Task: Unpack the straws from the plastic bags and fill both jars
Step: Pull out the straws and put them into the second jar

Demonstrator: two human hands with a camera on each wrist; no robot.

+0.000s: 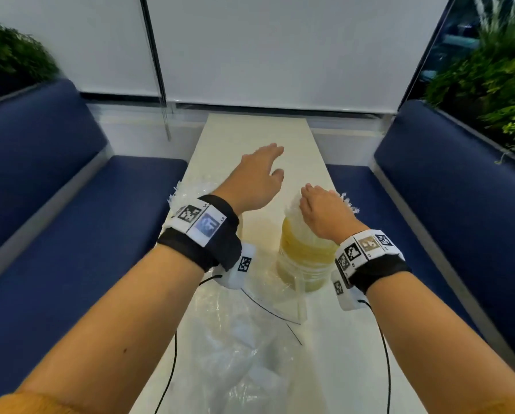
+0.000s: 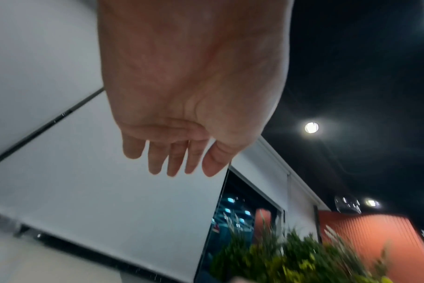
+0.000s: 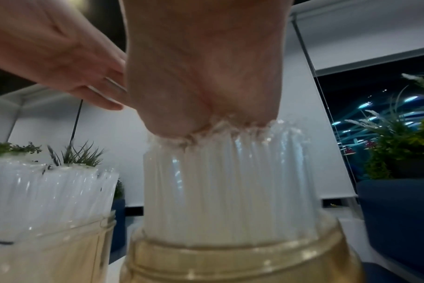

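Observation:
Two clear, yellow-tinted jars stand side by side on the pale table [image 1: 250, 135], both packed with upright translucent straws. My right hand [image 1: 317, 206] lies palm down on the straw tops [image 3: 230, 181] of the right jar [image 1: 305, 264]; its palm [image 3: 206, 76] presses the straw ends and its fingers are hidden. My left hand [image 1: 275, 164] hovers above the table beyond the left jar [image 3: 48, 252], fingers loosely spread [image 2: 179, 168] and holding nothing. The left jar's straws [image 1: 183, 194] poke out from behind my left wrist.
Crumpled empty plastic bags [image 1: 235, 348] lie on the near part of the table, crossed by thin black wrist cables. Blue benches [image 1: 71, 222] flank the narrow table on both sides. A white blind and planters stand behind.

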